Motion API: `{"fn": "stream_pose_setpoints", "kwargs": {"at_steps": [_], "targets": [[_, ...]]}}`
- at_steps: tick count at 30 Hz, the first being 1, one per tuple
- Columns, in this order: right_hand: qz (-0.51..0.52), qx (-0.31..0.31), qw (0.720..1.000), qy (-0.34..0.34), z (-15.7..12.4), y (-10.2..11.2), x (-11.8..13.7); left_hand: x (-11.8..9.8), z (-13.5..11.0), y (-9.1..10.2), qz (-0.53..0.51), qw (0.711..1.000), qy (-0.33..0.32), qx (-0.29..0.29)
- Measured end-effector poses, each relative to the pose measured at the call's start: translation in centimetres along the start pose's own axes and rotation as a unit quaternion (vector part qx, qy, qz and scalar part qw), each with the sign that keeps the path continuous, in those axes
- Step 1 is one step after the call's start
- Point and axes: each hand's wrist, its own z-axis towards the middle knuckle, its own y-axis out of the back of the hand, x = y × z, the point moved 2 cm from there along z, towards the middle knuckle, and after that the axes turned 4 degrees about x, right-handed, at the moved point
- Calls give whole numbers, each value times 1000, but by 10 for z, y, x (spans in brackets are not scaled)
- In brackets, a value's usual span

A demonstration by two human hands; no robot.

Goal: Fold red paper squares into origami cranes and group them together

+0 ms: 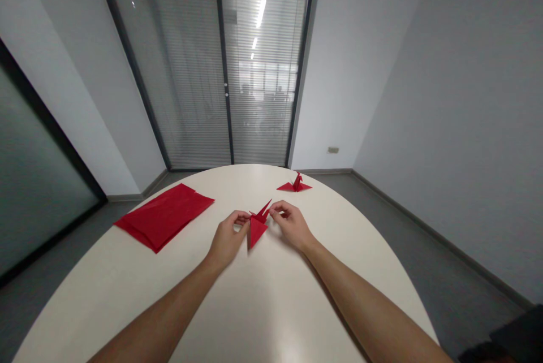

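Observation:
A red origami crane is held between my two hands over the middle of the table. My left hand pinches its left side between thumb and fingers. On the other side, the thumb and forefinger of my right hand close on the tip of a narrow red point. Another narrow point sticks up and to the right between the hands, and a broad triangular flap faces me. Beyond my right hand, a second red origami crane stands with its wings spread near the far edge.
A stack of red paper sheets lies on the left of the round white table. Behind the table are a glass partition with blinds and a white wall. A dark object shows at the lower right.

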Motion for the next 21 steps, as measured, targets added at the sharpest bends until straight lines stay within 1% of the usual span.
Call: {"fn": "stream_pose_setpoints", "kwargs": {"at_steps": [5,15,18,21], "targets": [[-1,6,1000,2,0,-1,1,-3,0,0,2,1000,5,16],[-1,-29,1000,9,-1,0,5,-5,-1,1,15,999,-4,28],[-14,-29,999,21,0,0,9,-6,-1,2,21,999,-8,28],[-36,-33,998,50,0,1,14,-5,-2,2,28,999,-5,27]]}}
